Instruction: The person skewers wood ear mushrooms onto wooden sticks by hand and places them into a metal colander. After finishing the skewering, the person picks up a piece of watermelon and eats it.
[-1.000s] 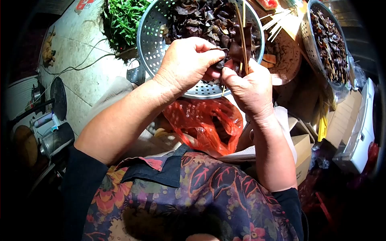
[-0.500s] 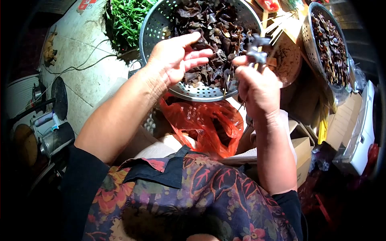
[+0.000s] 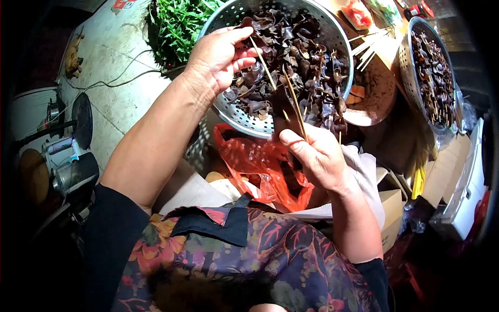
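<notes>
My left hand (image 3: 215, 60) is over the near-left rim of a metal colander (image 3: 236, 120) heaped with dark wood ear fungus (image 3: 299, 49). Thumb and fingers pinch a dark piece of wood ear (image 3: 245, 22). A thin bamboo skewer (image 3: 264, 65) slants from beside those fingertips down toward my right hand (image 3: 314, 156). That hand, closed below the colander's near rim, grips bamboo skewers, one of them (image 3: 294, 99) pointing up and left. A dark piece of wood ear (image 3: 282, 106) is on the skewers just above its thumb. The skewers' lower ends are hidden by the fingers.
Loaded skewers (image 3: 335, 99) lie along the colander's right side. A second colander (image 3: 408, 57) of skewered fungus stands at right, with loose bamboo sticks (image 3: 370, 49) nearer. Below are a red plastic bag (image 3: 249, 164) and cardboard (image 3: 390, 213); leafy greens (image 3: 179, 34) and a cable (image 3: 117, 83) lie left.
My right hand has come left and lower from the colander's right edge, and bare skewer lengths now show. My left hand has gone from spread fingers to a pinch on a piece of fungus.
</notes>
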A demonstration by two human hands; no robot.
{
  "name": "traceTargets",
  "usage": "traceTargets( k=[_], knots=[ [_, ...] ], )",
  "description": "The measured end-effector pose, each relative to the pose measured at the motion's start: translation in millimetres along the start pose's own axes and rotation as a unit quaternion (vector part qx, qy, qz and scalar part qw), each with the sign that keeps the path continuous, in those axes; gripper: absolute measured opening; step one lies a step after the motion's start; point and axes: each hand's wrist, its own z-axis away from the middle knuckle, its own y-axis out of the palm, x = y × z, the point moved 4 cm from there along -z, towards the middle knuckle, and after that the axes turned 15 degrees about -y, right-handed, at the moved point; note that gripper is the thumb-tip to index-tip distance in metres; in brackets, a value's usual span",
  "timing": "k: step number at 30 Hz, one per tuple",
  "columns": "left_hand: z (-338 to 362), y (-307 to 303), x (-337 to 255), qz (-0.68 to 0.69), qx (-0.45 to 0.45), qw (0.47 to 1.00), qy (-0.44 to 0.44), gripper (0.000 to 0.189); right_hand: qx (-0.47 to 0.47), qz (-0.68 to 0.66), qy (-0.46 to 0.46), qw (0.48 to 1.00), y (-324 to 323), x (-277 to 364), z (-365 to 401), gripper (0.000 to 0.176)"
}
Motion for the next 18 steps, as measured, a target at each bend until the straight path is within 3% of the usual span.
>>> traceTargets(
  k=[2, 7, 9, 13, 16, 18],
  knots=[
    [-0.4, 1.1, 0.0, 0.012, 0.009, 1.000, -0.002, 0.012, -0.018, -0.011, 0.017, 1.000, -0.4, 2.1, -0.9, 0.024],
    [1.5, 2.7, -0.5, 0.035, 0.002, 0.999, 0.010, 0.011, -0.028, -0.013, -0.047, 0.998, -1.8, -1.4, -2.8, 0.023],
    [1.2, 2.7, -2.1, 0.020, 0.017, 0.999, 0.031, 0.010, 0.000, -0.034, 0.045, 0.998, -2.0, 2.4, -2.0, 0.023],
    [0.6, 3.1, -4.0, -0.005, 0.026, 0.999, 0.046, 0.010, -0.034, -0.082, 0.033, 0.995, 0.4, -4.2, -0.8, 0.023],
    [8.1, 6.8, -6.4, -0.052, 0.009, 0.995, 0.088, 0.011, -0.051, -0.099, 0.029, 0.993, -0.3, -4.1, -1.5, 0.024],
    [15.4, 11.9, -9.4, -0.119, -0.021, 0.976, 0.183, 0.013, -0.050, -0.088, 0.040, 0.994, -1.6, -5.3, -1.4, 0.024]
  ],
)
